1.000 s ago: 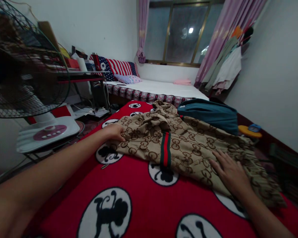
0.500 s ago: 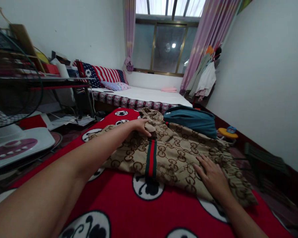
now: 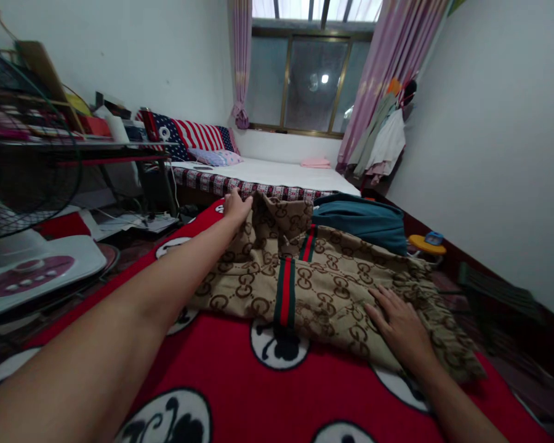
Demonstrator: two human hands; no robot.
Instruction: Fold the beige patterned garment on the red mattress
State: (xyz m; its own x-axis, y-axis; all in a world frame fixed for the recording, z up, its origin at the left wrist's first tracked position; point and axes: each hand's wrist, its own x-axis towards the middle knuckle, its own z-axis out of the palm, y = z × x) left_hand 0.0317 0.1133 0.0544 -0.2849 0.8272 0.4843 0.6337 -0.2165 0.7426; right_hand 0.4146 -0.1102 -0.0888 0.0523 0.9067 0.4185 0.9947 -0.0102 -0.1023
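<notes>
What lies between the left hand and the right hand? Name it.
The striped tan garment lies between left hand and right hand, in the head view.

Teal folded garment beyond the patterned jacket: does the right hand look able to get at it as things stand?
Probably yes: the right hand lies flat on the jacket, and nothing visible covers the teal garment; only the low jacket lies between.

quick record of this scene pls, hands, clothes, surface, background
left hand: gripping the far edge of the jacket
right hand: spread on the jacket
jacket: tan, brown pattern, green and red stripes
surface: red blanket under the jacket
beside jacket: teal cloth
background: bed, window
</notes>
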